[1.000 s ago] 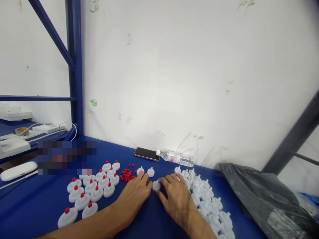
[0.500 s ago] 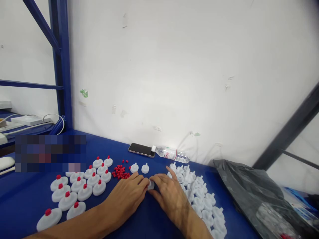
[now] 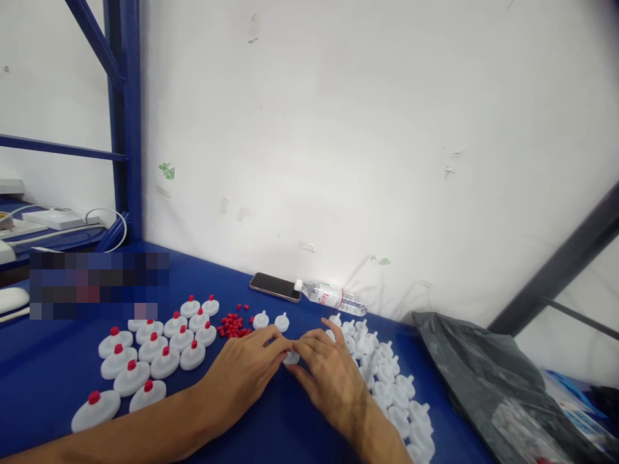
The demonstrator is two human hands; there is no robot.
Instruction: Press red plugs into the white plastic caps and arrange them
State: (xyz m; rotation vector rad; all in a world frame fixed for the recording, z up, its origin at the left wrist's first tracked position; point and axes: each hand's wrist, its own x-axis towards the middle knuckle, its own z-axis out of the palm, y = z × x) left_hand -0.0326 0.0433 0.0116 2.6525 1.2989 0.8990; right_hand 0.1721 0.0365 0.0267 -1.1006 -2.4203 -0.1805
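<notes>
Thumb and fingers of my right hand (image 3: 325,370) are closed around a white plastic disc-shaped piece (image 3: 291,358), mostly covered by the fingers. My left hand (image 3: 251,364) meets it from the other side, its fingertips pinched together at the piece's top; what lies between them is hidden. Just beyond the hands stand two white discs with bare spouts (image 3: 281,323). A pile of small red caps (image 3: 234,326) lies past my left hand. To the left, several white discs with red caps (image 3: 165,363) stand upright. Beside my right hand is a heap of uncapped white discs (image 3: 399,399).
A phone (image 3: 275,287) and a clear plastic bottle (image 3: 333,297) lie along the wall at the back of the blue table (image 3: 290,425). A dark grey plastic bag (image 3: 476,361) covers the right side. A blue metal post (image 3: 131,129) rises at the back left.
The view has tilted slightly. Both hands stay together at the same white piece, and the left hand's fingers have shifted a little over its top.
</notes>
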